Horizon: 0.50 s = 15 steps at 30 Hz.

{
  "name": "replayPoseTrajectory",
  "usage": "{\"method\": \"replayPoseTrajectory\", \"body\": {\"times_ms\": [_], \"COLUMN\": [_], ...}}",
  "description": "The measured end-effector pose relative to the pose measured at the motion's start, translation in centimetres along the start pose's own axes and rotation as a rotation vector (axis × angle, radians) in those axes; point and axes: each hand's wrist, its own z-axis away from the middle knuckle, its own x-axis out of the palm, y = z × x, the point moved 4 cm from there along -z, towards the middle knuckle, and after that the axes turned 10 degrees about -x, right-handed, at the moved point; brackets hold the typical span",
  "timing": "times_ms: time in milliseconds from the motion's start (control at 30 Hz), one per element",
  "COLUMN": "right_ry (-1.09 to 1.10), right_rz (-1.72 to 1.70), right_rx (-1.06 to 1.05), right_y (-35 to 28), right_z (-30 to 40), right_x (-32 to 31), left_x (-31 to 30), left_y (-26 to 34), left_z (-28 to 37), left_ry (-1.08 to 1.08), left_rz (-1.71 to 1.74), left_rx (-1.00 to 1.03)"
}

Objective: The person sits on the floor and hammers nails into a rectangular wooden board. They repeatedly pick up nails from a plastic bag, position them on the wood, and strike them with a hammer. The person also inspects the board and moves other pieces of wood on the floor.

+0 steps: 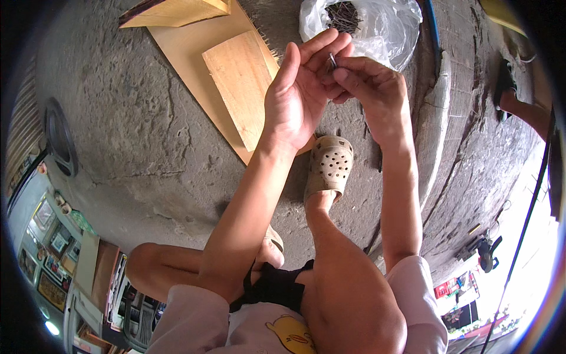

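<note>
Small metal nails (332,60), too blurred to count, are pinched between the thumb and fingers of my right hand (376,84). My left hand (298,88) is palm up beside it, its thumb spread and its fingertips meeting the right hand's fingers. Whether a nail also rests on the left fingers is hidden. Just beyond both hands, a clear plastic bag (389,26) lies spread on the ground with a heap of dark nails (344,17) inside. Left of my left hand, a short wooden board (239,84) lies on a larger flat panel (177,48).
An upright wooden piece (181,13) stands at the panel's far end. My clog (331,163) is on the rough concrete floor (132,110) below the hands. A raised concrete edge (435,119) runs along the right. Another person's foot (508,99) shows at far right.
</note>
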Motion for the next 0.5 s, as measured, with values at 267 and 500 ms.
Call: {"method": "replayPoseTrajectory", "body": {"times_ms": [267, 500], "right_ry": [0.191, 0.246], "right_rz": [0.012, 0.171], "right_rx": [-0.008, -0.034], "right_y": [-1.1, -4.1], "right_z": [3.3, 5.2], "right_x": [0.2, 0.3], "left_x": [0.8, 1.6], "left_y": [-1.2, -2.3], "left_z": [1.4, 2.0], "left_ry": [-0.115, -0.102], "left_rz": [0.07, 0.119], "left_rx": [-0.114, -0.074]}}
